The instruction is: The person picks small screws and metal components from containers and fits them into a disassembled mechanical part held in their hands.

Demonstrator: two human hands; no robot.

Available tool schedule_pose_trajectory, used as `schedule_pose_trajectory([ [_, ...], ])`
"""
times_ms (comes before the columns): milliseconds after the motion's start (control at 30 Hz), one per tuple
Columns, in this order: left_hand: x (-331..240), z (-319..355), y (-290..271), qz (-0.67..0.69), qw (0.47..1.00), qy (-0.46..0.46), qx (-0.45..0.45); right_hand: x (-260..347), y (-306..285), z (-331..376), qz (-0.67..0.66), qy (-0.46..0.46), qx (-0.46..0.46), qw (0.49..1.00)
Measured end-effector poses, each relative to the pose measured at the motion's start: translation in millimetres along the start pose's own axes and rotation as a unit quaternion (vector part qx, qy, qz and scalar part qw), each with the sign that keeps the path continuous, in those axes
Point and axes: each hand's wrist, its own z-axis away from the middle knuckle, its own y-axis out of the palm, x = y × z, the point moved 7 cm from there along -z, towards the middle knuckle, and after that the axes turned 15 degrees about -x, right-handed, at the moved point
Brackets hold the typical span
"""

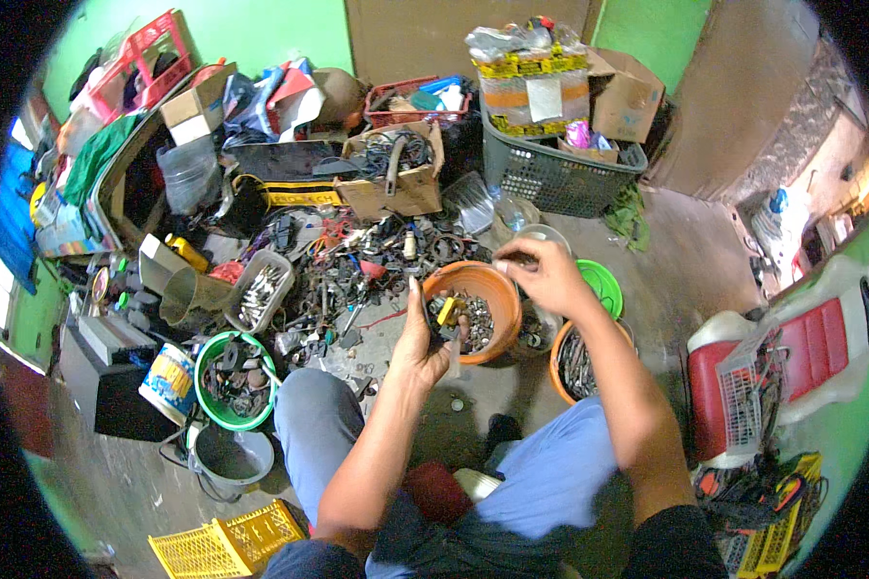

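Note:
In front of my knees stands an orange bucket [492,352] with many small metal pieces in its bottom. At the bucket's near left side, my left hand [423,343] is held with palm turned inward, closed around a few small parts. One of these is a small yellow piece [447,310]; darker bits lie beside it, too small to name. Over the bucket's right rim is my right hand [548,275], its fingertips pinched together. Whatever sits between those fingertips, if anything, I cannot make out.
Loose scrap parts [357,261] cover the floor ahead. A green-rimmed bucket [203,386], a grey bucket [232,482] and a clear tub [285,282] stand left. To the right are a bright green container [603,285] and another orange bucket [556,372]. A grey basket [521,174] stands behind.

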Motion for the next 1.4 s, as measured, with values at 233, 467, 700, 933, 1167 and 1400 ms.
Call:
schedule_pose_trajectory([
  [233,-14,35,10,0.002,0.994,0.016,0.107,88,35,59,0.048,-0.188,0.06,0.979],
  [467,-18,45,-17,-0.048,0.992,0.052,0.103,99,55,74,0.034,-0.205,0.035,0.977],
  [700,-40,54,-40,-0.074,0.991,0.069,0.085,97,78,77,-0.029,-0.186,0.057,0.98],
  [933,-50,63,-44,-0.069,0.99,0.07,0.1,96,94,80,-0.056,-0.143,0.082,0.985],
  [1167,-53,61,-47,-0.034,0.994,0.036,0.095,99,102,84,-0.07,-0.136,0.071,0.986],
  [1400,-48,63,-40,-0.009,0.989,-0.004,0.145,83,103,85,-0.114,-0.054,0.073,0.989],
])
